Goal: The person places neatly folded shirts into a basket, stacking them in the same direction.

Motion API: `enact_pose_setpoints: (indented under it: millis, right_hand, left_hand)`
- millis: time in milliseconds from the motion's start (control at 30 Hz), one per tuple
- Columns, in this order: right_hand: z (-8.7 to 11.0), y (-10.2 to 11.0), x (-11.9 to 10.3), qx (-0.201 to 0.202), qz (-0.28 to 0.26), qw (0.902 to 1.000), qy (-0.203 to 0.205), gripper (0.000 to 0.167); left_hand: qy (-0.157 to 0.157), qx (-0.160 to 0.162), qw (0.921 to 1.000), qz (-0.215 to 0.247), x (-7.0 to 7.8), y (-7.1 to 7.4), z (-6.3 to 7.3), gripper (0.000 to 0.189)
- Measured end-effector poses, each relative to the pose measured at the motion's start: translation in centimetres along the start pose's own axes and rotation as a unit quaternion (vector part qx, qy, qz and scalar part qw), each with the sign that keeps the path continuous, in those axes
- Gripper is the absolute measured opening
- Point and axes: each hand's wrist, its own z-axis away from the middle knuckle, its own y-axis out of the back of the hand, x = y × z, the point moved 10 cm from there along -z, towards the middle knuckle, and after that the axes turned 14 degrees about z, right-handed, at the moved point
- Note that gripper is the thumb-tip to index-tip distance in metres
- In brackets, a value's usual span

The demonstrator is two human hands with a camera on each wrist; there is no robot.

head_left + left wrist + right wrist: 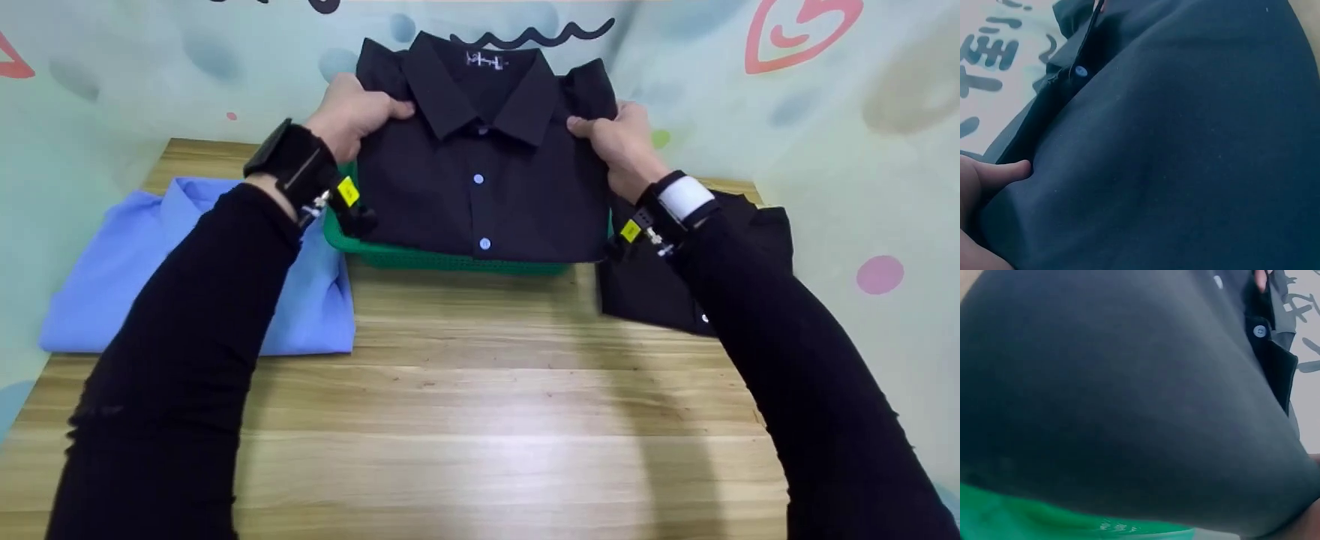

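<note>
A folded black button-up shirt (540,195) with a collar and pale buttons is held up by both hands in the head view, its front facing me. My left hand (352,112) grips its left shoulder edge, thumb on the front. On the opposite shoulder my right hand (619,146) pinches the cloth in the same way. Behind and below the shirt is a green basket (450,261), mostly hidden by it. Both wrist views are largely filled by the dark shirt (1174,140), and the basket (1072,517) shows under its lower edge in the right wrist view.
A folded light blue shirt (112,277) lies at the left of the wooden table (480,405). Another folded black shirt (652,292) lies at the right, partly under my right forearm. A patterned curtain-like backdrop (840,165) surrounds the table's back and sides.
</note>
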Motion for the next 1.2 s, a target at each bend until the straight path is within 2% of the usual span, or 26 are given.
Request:
enact_pose_setpoints:
  millis: [100, 233, 400, 567, 700, 800, 933, 1033, 1100, 1200]
  right_hand:
    - [-0.4, -0.3, -0.2, 0.017, 0.015, 0.9996, 0.016, 0.011]
    - [-0.8, -0.7, -0.3, 0.023, 0.032, 0.9988, 0.028, 0.010]
    - [-1.1, -1.1, -0.1, 0.007, 0.057, 0.9982, 0.018, 0.014]
    - [-1.1, -2.0, 0.4, -0.041, 0.130, 0.9907, -0.005, 0.020]
    - [-1.1, -2.9, 0.8, -0.076, 0.199, 0.9770, -0.010, 0.029]
    - [-1.5, -3.5, 1.3, -0.087, 0.242, 0.9665, 0.004, 0.040]
    - [-1.5, -4.3, 1.6, -0.113, 0.309, 0.9441, 0.005, 0.048]
    - [-1.4, -4.9, 1.6, -0.130, 0.356, 0.9254, 0.006, 0.047]
    - [-1.3, -5.3, 1.6, -0.143, 0.374, 0.9164, 0.004, 0.046]
    - [-1.3, -6.1, 1.9, -0.161, 0.401, 0.9017, -0.002, 0.050]
  left_hand:
    - [-0.027, 0.020, 0.9974, -0.064, 0.3, 0.0, -0.6, 0.060]
    - [-0.047, 0.045, 0.9873, -0.145, 0.5, -0.1, -1.1, 0.057]
    - [-0.046, 0.046, 0.9810, -0.183, 0.4, -0.2, -1.2, 0.057]
    - [-0.036, 0.034, 0.9732, -0.224, 0.0, -0.4, -1.2, 0.059]
    - [-0.023, 0.023, 0.9694, -0.243, -0.5, -0.5, -1.3, 0.061]
    - [-0.030, 0.014, 0.9663, -0.256, -1.2, -0.8, -1.7, 0.057]
    - [-0.007, -0.006, 0.9596, -0.281, -2.1, -1.2, -1.7, 0.053]
    - [0.009, -0.012, 0.9515, -0.307, -2.6, -1.3, -1.6, 0.056]
    - [0.019, -0.017, 0.9454, -0.325, -2.9, -1.4, -1.5, 0.057]
    - [0.034, -0.031, 0.9319, -0.360, -3.4, -1.7, -1.4, 0.053]
